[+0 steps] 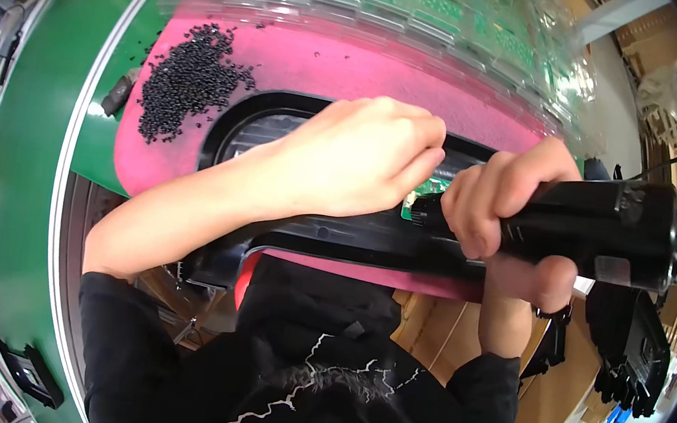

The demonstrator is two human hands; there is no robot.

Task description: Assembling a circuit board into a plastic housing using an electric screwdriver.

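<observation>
The right hand (518,195) has its fingers wrapped around the front of a black electric screwdriver (611,232), the thumb blurred beneath the barrel. The screwdriver's nose points leftward from those fingers, to a small green circuit board (434,186) in the gap between the two hands. The left hand (371,156) is curled, its fingers bent inward just beside that board; its fingertips are hidden, so whether they pinch anything cannot be told. Under both hands lies a long black plastic housing (325,250), partly covered by the left forearm. Left of the left fingers, small black screws (189,83) are heaped on a pink mat (299,53). The screwdriver's bit and exact contact are hard to make out.
</observation>
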